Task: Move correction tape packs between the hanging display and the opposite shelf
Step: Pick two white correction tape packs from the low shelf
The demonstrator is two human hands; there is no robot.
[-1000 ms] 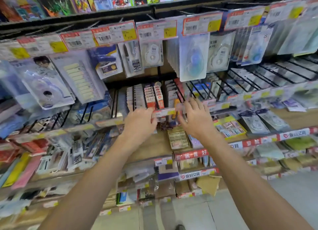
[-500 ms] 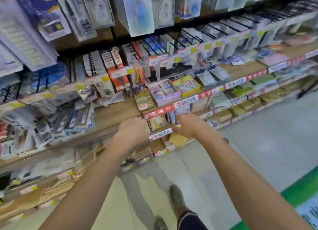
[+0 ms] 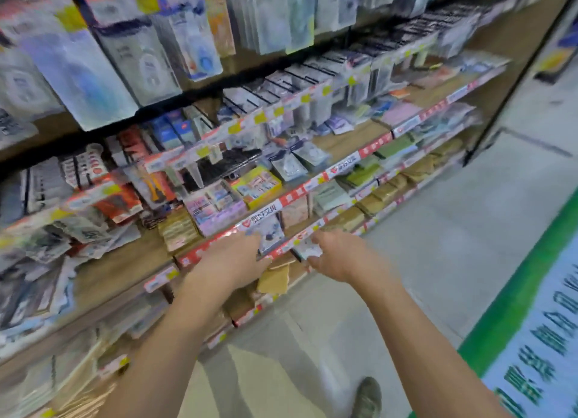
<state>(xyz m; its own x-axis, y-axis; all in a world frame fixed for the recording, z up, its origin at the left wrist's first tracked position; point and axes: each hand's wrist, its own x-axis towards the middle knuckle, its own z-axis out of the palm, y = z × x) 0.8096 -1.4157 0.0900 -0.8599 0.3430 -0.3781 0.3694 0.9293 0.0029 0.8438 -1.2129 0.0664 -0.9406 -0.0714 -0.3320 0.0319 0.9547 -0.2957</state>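
- The left hand [image 3: 233, 262] reaches out low in front of the shelf unit, its fingers curled round a flat pack [image 3: 269, 237] with a pale card and a dark shape on it; the blur hides what the pack is.
- The right hand [image 3: 339, 255] is just beside it, well clear of the shelf edge, and pinches a small pale pack [image 3: 308, 250] between thumb and fingers; it too is smeared by motion.
- Both packs are held in the air in front of the red-and-white price strip [image 3: 219, 242] on the front edge of a lower shelf.
- Hanging packs [image 3: 147, 61] of what look like correction tape fill the pegs along the top, above the hands and well apart from them.
- Below the pegs, a middle shelf carries a yellow box [image 3: 258, 186] and a lilac box [image 3: 215, 208] of small items near its front edge, with a tan pad [image 3: 178, 231] beside them.
- Green and tan paper stacks [image 3: 366, 175] lie on the lower shelves towards the right end.
- A brown card [image 3: 273, 280] sticks out from the shelf just under the left hand.
- The pale floor [image 3: 438, 236] runs to the right, and a green-edged mat [image 3: 531, 292] covers its right corner.
- One shoe [image 3: 367, 397] shows at the bottom edge, between the forearms.
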